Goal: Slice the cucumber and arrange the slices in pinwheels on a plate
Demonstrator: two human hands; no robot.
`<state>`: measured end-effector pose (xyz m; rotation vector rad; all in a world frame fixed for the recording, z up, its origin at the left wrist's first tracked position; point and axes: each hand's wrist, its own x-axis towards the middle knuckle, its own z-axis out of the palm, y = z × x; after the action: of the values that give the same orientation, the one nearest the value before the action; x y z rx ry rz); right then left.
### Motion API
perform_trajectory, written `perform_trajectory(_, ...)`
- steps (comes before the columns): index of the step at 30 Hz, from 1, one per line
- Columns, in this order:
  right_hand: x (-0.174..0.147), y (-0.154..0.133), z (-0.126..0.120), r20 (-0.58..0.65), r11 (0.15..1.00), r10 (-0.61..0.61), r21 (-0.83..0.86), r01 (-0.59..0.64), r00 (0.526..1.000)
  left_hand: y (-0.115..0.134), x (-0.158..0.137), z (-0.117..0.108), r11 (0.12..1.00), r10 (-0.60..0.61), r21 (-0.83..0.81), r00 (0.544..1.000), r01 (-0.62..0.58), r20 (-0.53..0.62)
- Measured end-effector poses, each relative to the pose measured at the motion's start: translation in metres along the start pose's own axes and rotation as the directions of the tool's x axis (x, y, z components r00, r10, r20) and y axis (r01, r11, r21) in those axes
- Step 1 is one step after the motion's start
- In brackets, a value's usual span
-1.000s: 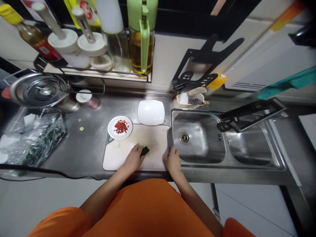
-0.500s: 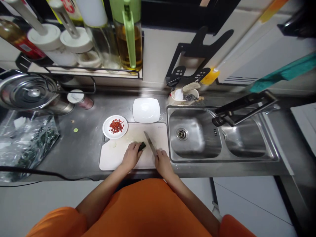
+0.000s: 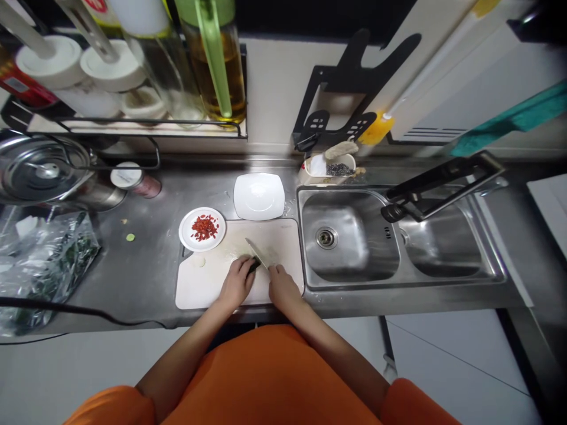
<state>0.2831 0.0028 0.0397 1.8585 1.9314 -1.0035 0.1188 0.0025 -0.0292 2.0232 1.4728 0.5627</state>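
My left hand [image 3: 237,282] is closed around a short dark green piece of cucumber [image 3: 254,264], pressing it to the white cutting board [image 3: 201,289]. My right hand [image 3: 283,288] grips a kitchen knife [image 3: 257,252] by its handle, which the fingers hide. The blade slants up and to the left, close along the cucumber's cut end; whether it touches is too small to tell. A pale slice [image 3: 201,262] lies on the board's left part. Overlapping the board's upper left corner is a white plate [image 3: 185,234] with red chopped bits [image 3: 205,227]. A square white dish [image 3: 259,195] stands behind the board.
A double sink [image 3: 354,242] with a black faucet [image 3: 425,189] adjoins the board's right side. Left on the counter are a small green slice [image 3: 130,237], a plastic bag of greens [image 3: 57,260], a lidded jar [image 3: 135,180] and a steel pot [image 3: 44,168]. Bottles and jars fill the rack above.
The knife has moved left, from apart on the right to right beside the cucumber, and my hands are closer together. The whole view has shifted slightly.
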Motion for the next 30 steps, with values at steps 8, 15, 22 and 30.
perform_trajectory(8, 0.004, 0.002, 0.001, 0.009, 0.999, -0.036, 0.011, 0.035, 0.999, -0.004, 0.001, 0.003, 0.997, 0.071, -0.005, 0.997, -0.071, -0.039)
perform_trajectory(15, 0.003, 0.005, -0.006, 0.059, 0.999, -0.042, 0.000, 0.042, 0.997, -0.002, 0.000, 0.009, 0.999, 0.050, -0.004, 0.996, -0.050, -0.080)
perform_trajectory(22, -0.009, 0.013, -0.018, 0.088, 0.995, -0.055, -0.074, 0.061, 0.995, 0.001, 0.001, 0.007, 0.999, 0.051, 0.014, 0.997, -0.051, -0.054)
perform_trajectory(30, -0.040, 0.015, -0.023, 0.130, 0.992, -0.018, -0.124, 0.035, 0.991, -0.001, 0.000, 0.008, 0.997, 0.066, 0.044, 0.996, -0.064, -0.056)
